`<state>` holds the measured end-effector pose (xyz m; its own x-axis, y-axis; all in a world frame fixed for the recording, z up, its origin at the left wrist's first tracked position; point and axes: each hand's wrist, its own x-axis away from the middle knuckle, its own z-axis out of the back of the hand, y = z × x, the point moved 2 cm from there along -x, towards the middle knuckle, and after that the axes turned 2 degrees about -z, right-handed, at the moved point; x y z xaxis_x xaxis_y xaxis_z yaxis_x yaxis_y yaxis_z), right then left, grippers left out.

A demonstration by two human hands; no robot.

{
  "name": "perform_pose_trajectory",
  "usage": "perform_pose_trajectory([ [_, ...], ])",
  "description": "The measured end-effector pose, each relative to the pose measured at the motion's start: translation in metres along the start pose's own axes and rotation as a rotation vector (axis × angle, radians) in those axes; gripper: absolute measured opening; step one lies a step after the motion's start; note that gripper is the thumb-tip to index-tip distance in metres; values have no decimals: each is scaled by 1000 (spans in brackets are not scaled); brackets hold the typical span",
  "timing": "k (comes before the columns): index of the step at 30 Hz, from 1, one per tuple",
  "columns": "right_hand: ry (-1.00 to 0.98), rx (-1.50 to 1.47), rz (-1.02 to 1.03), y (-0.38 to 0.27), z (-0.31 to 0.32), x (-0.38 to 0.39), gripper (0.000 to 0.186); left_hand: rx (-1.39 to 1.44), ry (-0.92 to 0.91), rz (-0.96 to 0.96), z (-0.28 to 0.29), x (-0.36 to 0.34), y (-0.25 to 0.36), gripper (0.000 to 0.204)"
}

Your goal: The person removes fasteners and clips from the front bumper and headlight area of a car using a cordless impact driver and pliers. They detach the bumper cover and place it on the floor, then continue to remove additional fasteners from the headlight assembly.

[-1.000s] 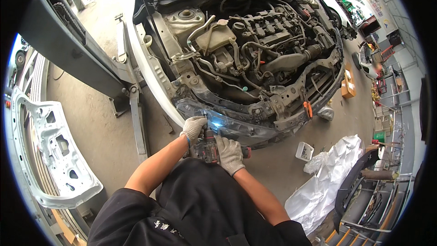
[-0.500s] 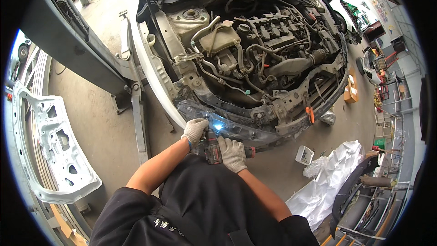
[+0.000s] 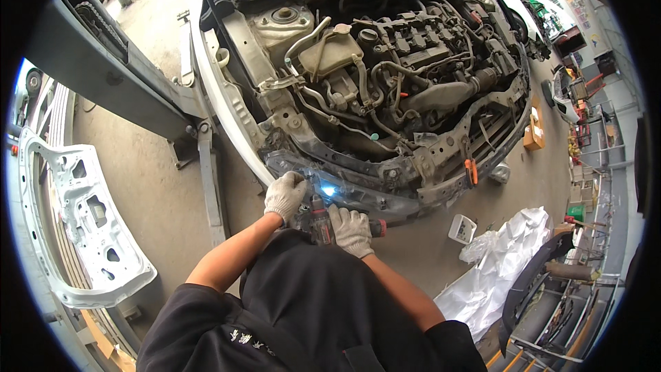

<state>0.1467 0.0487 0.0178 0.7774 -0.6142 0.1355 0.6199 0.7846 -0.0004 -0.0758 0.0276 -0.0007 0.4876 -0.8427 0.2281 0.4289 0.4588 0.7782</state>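
A red-and-black cordless drill points away from me at the dark front end of a car, its work light shining bright on the panel. My right hand, in a pale knitted glove, is wrapped round the drill's grip. My left hand, gloved the same way, is just left of the drill's front end, close to the car's corner. Its fingers are bent together in a pinch; whatever is between them is too small to make out. The drill's tip meets the dark panel area, but the exact contact is not visible.
The engine bay is exposed beyond my hands. A grey lift post and lift arm are on the left, with a white door-like panel. White sheeting, a white container and a cardboard box are on the right.
My left hand has shifted a little left and up, away from the drill's front end. My right hand still grips the drill in nearly the same place.
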Motion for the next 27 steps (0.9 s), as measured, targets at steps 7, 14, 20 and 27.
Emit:
perform_pose_trajectory([
  [7, 59, -13, 0, -1, -7, -1, 48, -124, 5, -82, -5, -10, 4, 30],
  [14, 20, -5, -2, 1, -6, -3, 48, -126, -19, -100, -6, -14, 2, 28],
  [20, -97, -28, -52, -5, -7, -7, 47, -81, -57, -83, -3, -16, 0, 28],
  [27, -76, -197, -72, -5, -4, -8, 46, -51, -92, -60, -1, -21, 3, 27],
])
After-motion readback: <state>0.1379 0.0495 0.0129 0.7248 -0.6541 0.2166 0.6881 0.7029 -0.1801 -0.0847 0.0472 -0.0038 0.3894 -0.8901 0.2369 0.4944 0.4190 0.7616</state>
